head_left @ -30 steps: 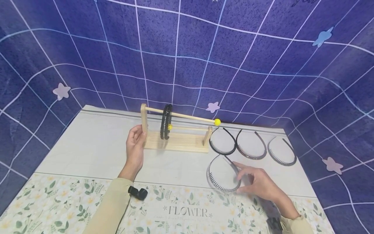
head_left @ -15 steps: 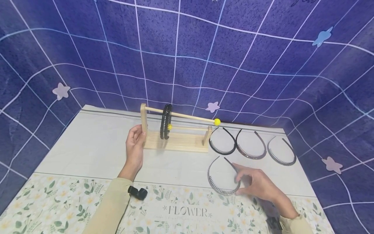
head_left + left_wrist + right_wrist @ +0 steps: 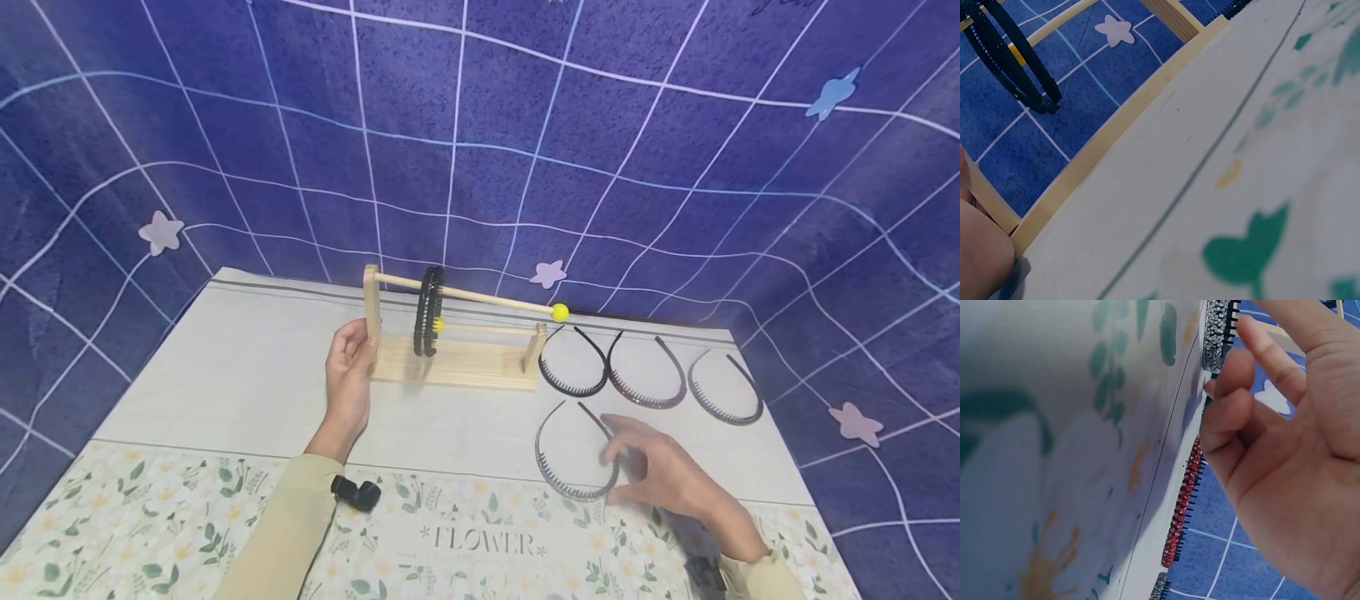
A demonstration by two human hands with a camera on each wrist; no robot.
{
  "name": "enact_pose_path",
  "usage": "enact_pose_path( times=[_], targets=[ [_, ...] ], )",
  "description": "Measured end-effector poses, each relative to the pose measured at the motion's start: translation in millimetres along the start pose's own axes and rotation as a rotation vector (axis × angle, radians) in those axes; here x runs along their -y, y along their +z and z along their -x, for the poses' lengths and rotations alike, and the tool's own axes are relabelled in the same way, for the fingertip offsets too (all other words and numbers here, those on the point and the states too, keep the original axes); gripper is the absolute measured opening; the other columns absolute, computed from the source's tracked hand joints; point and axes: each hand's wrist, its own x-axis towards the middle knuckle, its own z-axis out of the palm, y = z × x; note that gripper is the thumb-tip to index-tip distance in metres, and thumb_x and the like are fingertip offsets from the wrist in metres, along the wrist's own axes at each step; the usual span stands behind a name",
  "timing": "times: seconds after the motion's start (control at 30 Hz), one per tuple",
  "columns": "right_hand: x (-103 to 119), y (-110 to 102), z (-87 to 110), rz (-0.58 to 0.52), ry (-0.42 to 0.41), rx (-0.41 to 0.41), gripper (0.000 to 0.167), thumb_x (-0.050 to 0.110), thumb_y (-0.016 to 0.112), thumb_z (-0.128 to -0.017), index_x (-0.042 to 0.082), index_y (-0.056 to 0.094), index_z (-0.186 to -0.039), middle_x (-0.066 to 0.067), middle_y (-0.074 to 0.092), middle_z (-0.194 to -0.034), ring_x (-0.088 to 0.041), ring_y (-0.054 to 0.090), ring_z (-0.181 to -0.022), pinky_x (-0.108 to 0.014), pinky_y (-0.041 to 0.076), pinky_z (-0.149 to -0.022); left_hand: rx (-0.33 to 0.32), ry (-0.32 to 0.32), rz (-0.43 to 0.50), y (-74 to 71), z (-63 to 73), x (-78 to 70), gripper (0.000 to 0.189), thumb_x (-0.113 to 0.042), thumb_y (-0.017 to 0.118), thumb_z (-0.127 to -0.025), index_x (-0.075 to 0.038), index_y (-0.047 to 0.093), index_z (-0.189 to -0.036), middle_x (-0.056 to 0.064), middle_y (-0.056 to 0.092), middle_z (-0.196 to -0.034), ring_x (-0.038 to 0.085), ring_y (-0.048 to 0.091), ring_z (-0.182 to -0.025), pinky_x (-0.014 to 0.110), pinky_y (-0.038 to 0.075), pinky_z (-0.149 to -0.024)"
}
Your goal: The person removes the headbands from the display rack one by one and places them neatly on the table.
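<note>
In the head view, my left hand [image 3: 349, 367] holds the left upright of a wooden headband stand [image 3: 457, 367], thumb in front. Black toothed headbands [image 3: 427, 312] hang together on its upper rod, which ends in a yellow ball; the left wrist view shows their dangling ends. My right hand [image 3: 663, 475] is beside a silver glittery headband [image 3: 576, 492] lying at the front, its fingers loosely bent around the right side without a pinch. The right wrist view shows this headband's sparkling band [image 3: 1215, 337] just beyond the fingertips; whether they touch it I cannot tell.
Right of the stand lie a black headband [image 3: 573, 390], a reddish-brown one [image 3: 647, 400] and a grey one [image 3: 726, 415] in a row. A floral cloth [image 3: 480, 550] covers the table's near part. A blue star-patterned curtain [image 3: 480, 167] hangs behind.
The silver headband has come down slightly toward me and now lies flat. My right hand's fingers have loosened from it. The left hand and stand keep their place.
</note>
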Motion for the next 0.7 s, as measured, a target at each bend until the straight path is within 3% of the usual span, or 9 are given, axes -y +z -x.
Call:
enact_pose_path(
  times=[0.1, 0.17, 0.23, 0.33, 0.47, 0.7],
  targets=[
    [0.6, -1.9, 1.0, 0.007, -0.041, -0.030, 0.052, 0.030, 0.107, -0.065, 0.033, 0.073, -0.104, -0.019, 0.063, -0.155, -0.052, 0.059, -0.141, -0.078, 0.043, -0.117, 0.008, 0.003, -0.018, 1.7, -0.5, 0.0, 0.029, -0.014, 0.054, -0.118, -0.022, 0.056, -0.145, 0.003, 0.056, -0.161, 0.021, 0.047, -0.156, 0.040, 0.036, -0.132],
    [1.9, -4.4, 2.3, 0.005, -0.059, -0.045, 0.052, 0.034, 0.107, -0.067, 0.031, 0.073, -0.106, -0.020, 0.063, -0.154, -0.040, 0.072, -0.121, -0.065, 0.058, -0.107, 0.017, 0.002, -0.030, 2.7, -0.5, -0.5, 0.029, -0.015, 0.054, -0.118, -0.022, 0.056, -0.146, 0.002, 0.056, -0.162, 0.021, 0.046, -0.157, 0.041, 0.035, -0.133],
    [3.9, -7.9, 3.3, -0.001, -0.078, -0.065, 0.052, 0.034, 0.106, -0.067, 0.028, 0.073, -0.107, -0.022, 0.062, -0.153, -0.025, 0.076, -0.099, -0.048, 0.066, -0.090, 0.024, 0.002, -0.038, 3.3, -0.3, -0.9, 0.029, -0.016, 0.053, -0.118, -0.023, 0.055, -0.146, 0.002, 0.056, -0.162, 0.021, 0.046, -0.157, 0.042, 0.034, -0.134],
    [7.7, -13.4, 3.5, -0.030, -0.090, -0.092, 0.053, 0.032, 0.106, -0.069, 0.023, 0.071, -0.108, -0.024, 0.061, -0.152, -0.009, 0.066, -0.074, -0.029, 0.059, -0.065, 0.024, 0.007, -0.030, 3.5, -0.2, -1.8, 0.028, -0.015, 0.053, -0.118, -0.022, 0.056, -0.145, 0.003, 0.056, -0.162, 0.021, 0.046, -0.158, 0.043, 0.033, -0.135],
    [11.5, -16.8, -0.9, -0.048, -0.110, -0.132, 0.049, 0.025, 0.105, -0.073, 0.022, 0.068, -0.104, -0.020, 0.065, -0.145, -0.009, 0.065, -0.081, -0.025, 0.056, -0.062, 0.017, 0.007, -0.016, 2.6, 0.2, -2.9, 0.027, -0.013, 0.053, -0.118, -0.022, 0.056, -0.144, 0.004, 0.056, -0.162, 0.022, 0.046, -0.157, 0.043, 0.033, -0.135],
    [21.8, -11.9, -17.2, -0.029, -0.158, -0.270, 0.043, 0.011, 0.103, -0.073, 0.016, 0.067, -0.095, -0.011, 0.071, -0.126, -0.011, 0.064, -0.074, -0.023, 0.057, -0.058, 0.011, -0.012, -0.019, 0.2, 1.9, -2.7, 0.028, -0.013, 0.053, -0.118, -0.022, 0.056, -0.145, 0.003, 0.054, -0.163, 0.021, 0.046, -0.157, 0.043, 0.033, -0.135]
  ],
)
